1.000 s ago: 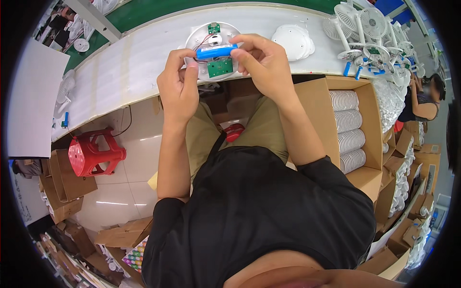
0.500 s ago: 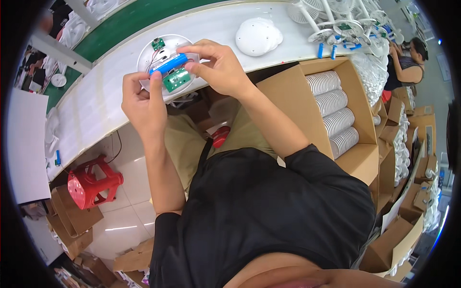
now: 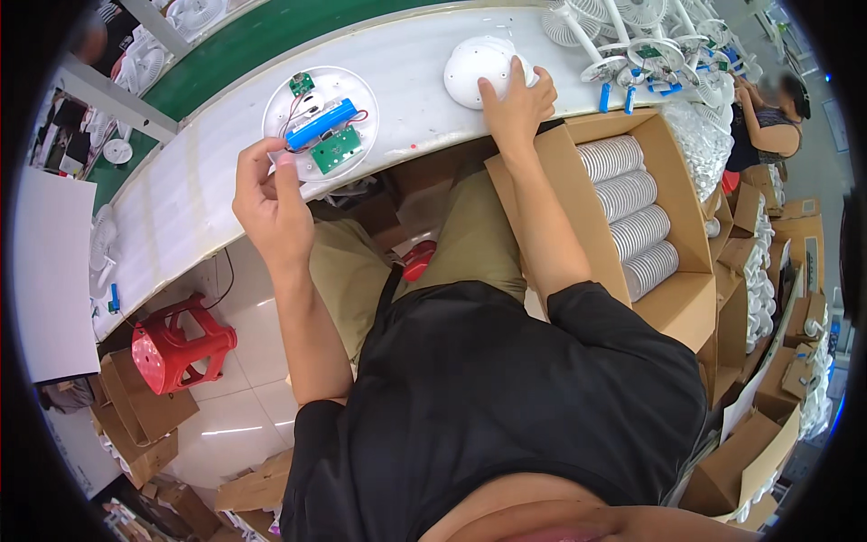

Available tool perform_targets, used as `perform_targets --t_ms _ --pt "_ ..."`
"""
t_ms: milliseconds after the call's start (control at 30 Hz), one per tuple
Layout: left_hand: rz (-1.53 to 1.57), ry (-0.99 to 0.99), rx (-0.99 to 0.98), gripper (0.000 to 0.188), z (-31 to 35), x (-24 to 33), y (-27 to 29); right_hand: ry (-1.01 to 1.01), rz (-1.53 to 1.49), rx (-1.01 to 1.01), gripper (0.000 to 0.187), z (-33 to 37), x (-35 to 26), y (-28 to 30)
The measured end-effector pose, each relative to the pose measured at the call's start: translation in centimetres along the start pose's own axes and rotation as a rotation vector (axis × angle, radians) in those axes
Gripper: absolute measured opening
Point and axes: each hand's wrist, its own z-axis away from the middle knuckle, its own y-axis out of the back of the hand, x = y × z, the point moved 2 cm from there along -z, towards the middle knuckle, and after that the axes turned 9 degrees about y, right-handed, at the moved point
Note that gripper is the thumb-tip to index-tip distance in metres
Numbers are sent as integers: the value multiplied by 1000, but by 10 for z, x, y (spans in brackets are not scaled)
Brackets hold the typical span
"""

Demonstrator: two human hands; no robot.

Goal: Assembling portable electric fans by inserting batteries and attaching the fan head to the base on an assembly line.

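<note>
On the white workbench (image 3: pixel 181 217) lies a round white base (image 3: pixel 361 95) carrying a blue cylindrical battery (image 3: pixel 320 124), two green circuit boards and thin wires. My left hand (image 3: pixel 269 197) pinches the near edge of that base. My right hand (image 3: pixel 517 104) has reached to the right and rests on a stack of round white covers (image 3: pixel 474 68), fingers curled over its rim.
An open cardboard box (image 3: pixel 673 298) beside my right arm holds rows of stacked white discs (image 3: pixel 632 230). White fan parts with blue pieces (image 3: pixel 646 63) crowd the far right of the bench. Another person (image 3: pixel 768 113) works at right. A red stool (image 3: pixel 176 341) and cartons stand on the floor at left.
My right hand left the blue battery on the base and moved right onto the stack of white covers. My left hand stays at the base's edge. The view has shifted.
</note>
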Motion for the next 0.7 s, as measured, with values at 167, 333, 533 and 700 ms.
perform_targets --t_ms 167,333,533,700 --pt "41 -37 92 12 -1 -8 2 152 181 -16 71 9 -15 -12" --pt "-60 -23 180 15 6 -10 1 98 97 -156 82 -1 -26 -12" --pt "131 -20 175 14 12 -17 -6 376 -150 -66 76 -3 -22 -24" --pt "118 31 174 22 12 -18 0 382 -560 -117 67 -8 -39 -40"
